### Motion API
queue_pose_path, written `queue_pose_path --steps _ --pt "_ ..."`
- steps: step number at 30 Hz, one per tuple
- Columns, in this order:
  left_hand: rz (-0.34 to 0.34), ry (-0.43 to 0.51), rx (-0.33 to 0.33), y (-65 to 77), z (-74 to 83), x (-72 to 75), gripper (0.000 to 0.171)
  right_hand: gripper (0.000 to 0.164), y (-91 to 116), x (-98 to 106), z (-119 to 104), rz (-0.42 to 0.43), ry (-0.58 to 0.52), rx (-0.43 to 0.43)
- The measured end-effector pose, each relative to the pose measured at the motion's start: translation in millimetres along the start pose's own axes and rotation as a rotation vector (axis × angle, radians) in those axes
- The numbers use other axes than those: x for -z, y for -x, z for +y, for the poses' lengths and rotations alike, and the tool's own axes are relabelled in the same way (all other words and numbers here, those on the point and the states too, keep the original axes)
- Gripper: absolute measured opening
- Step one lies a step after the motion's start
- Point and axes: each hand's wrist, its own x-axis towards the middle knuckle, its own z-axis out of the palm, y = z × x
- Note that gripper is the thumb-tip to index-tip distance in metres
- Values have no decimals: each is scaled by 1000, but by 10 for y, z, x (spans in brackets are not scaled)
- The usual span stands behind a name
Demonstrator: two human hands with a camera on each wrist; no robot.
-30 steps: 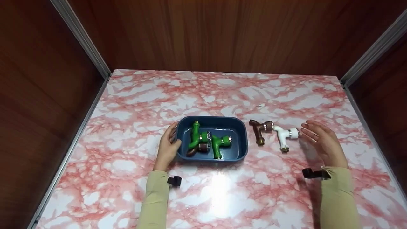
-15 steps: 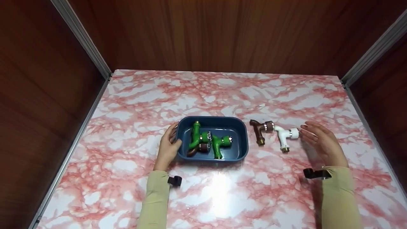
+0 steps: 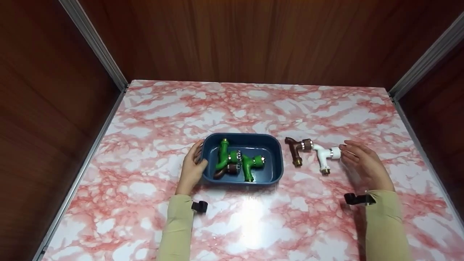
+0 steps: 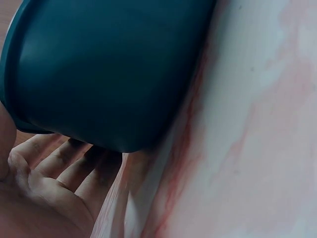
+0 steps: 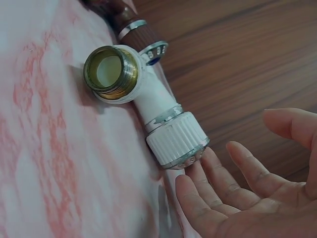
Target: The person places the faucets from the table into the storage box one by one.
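Note:
My left hand (image 3: 191, 169) is at the left end of a dark blue plastic box (image 3: 268, 135). Its fingers lie along the outer wall and its thumb is at the rim; in the left wrist view the fingertips pass out of sight behind the box. Inside lie two green taps (image 3: 224, 154) and a brown tap (image 3: 232, 168), partly covered by the left green one. Right of the box, a white tap (image 3: 322, 155) lies on the table, its ribbed knob (image 5: 178, 140) right at the spread fingertips of my right hand (image 3: 366, 165), which holds nothing.
Another brown tap (image 3: 295, 150) lies between the box and the white tap, its knob close to the white spout. The red-and-white marbled table (image 3: 253, 105) is bounded by dark wooden panels (image 3: 253, 40) with metal corner posts (image 3: 98, 43).
My right hand has shifted slightly left, its fingertips now right at the white tap's knob. The left hand, box and taps stay in place.

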Motion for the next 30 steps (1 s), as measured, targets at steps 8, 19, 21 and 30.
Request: queue_pose_path --steps 8,19,21,30 --pt "-4 -19 11 -6 11 -1 63 37 -12 25 40 -1 -15 1" --pt "-1 0 -12 -5 -2 1 63 44 -33 10 71 36 -19 -16" --pt "-3 -1 -6 -1 -2 3 62 45 -36 5 88 41 -8 -4" --pt "-1 18 -9 -5 -28 1 62 52 -71 19 152 -3 0 41"
